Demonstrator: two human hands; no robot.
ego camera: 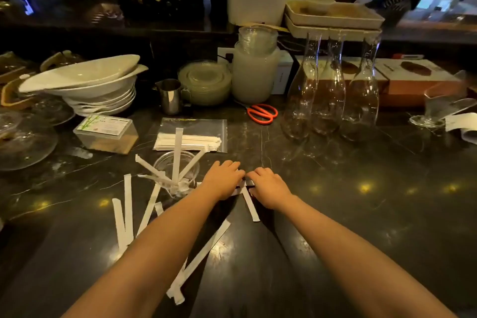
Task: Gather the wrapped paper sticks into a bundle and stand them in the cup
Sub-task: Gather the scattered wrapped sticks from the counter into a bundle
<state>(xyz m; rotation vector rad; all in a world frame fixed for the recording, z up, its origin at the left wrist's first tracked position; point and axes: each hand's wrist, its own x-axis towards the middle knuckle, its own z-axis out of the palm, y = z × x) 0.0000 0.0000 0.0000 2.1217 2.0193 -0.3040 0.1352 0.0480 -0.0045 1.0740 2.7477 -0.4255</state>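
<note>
Closest in: long wrapped paper sticks (204, 253) flat on the dark counter (335, 227), partly under the left arm. More sticks off to the left, spread out like a fan, well apart from the hands. Leave none behind; sweep those in too.

A bit further: left hand (224, 178) and right hand (268, 187), palms down, side by side, fingertips nearly touching. Fingers bent down over a few white sticks, with one stick (251, 205) poking back out between the wrists. Hard to tell whether pinching tight or only pressing; undersides hidden.

To do this step well: slide both hands together like two little walls. Push the sticks side by side, all pointing the same way. Tap the ends level on the counter. Then wrap one hand round the whole bunch, firm but not squashing. Thin paper, likely easy to bend and tear.

Just left of the left hand: the clear cup (178, 170), with a few sticks already standing in it, leaning out every which way. Looks light and tippy, so probably best to hold it with one hand while lowering the bunch in straight. Mind the leaning ones; easy to bump and tip the cup.

Further back: a clear bag (193, 126) with more sticks lying flat inside. Past that, red scissors (262, 113) and tall glass bottles (330, 90). Keep elbows slow near those.
</note>
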